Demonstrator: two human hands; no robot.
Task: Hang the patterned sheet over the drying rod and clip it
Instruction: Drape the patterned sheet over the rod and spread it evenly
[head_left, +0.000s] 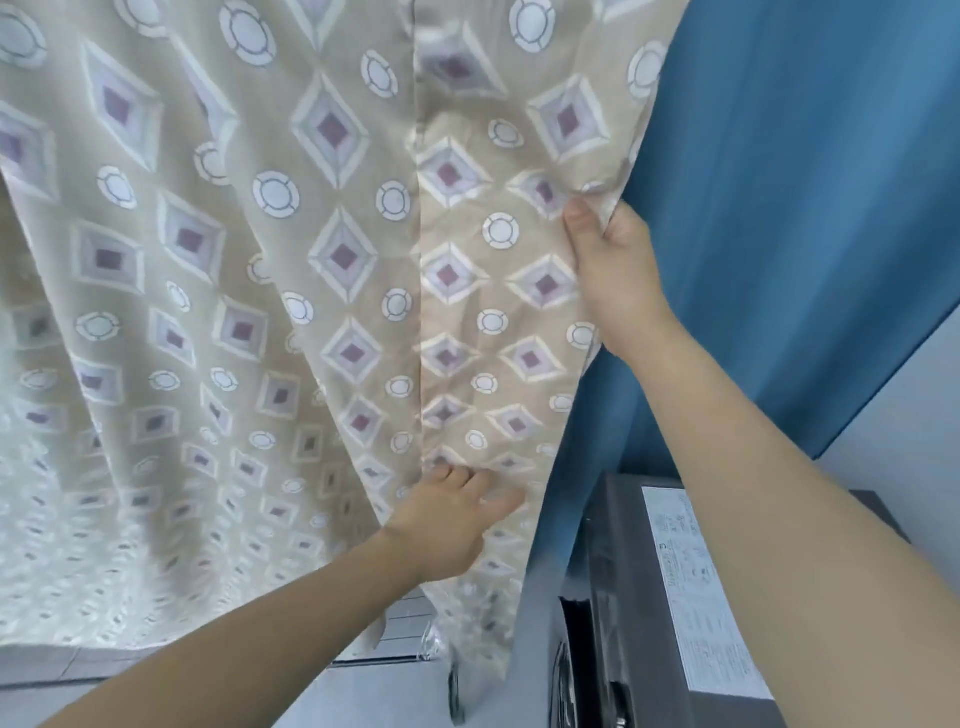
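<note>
Up close, filling most of the view: patterned sheet (291, 270), beige with white-edged diamonds, purple centres and pale rings, hanging in long folds from above the top edge of the frame. Drying rod not in view; no clip visible either. A vertical seam or fold running down the cloth right of centre.

Right hand (615, 270) raised at the sheet's right edge, thumb in front and fingers curled behind, pinching a gathered bit of that edge. Cloth puckered just above the thumb.

Left hand (447, 519) lower down, fingers fairly straight and slightly spread, laid flat against the front of the sheet near its lower right part, thumb pointing right. No fold gripped there, only touching.

Behind the sheet's right edge, a blue curtain (789, 234) hanging in soft pleats, just beside the cloth. Below the curtain, at lower right, a dark grey appliance (631, 597) with a white printed label (696, 587) on its top face; print too small to read. Pale floor (374, 696) visible under the sheet's hem, hem hanging above it.
</note>
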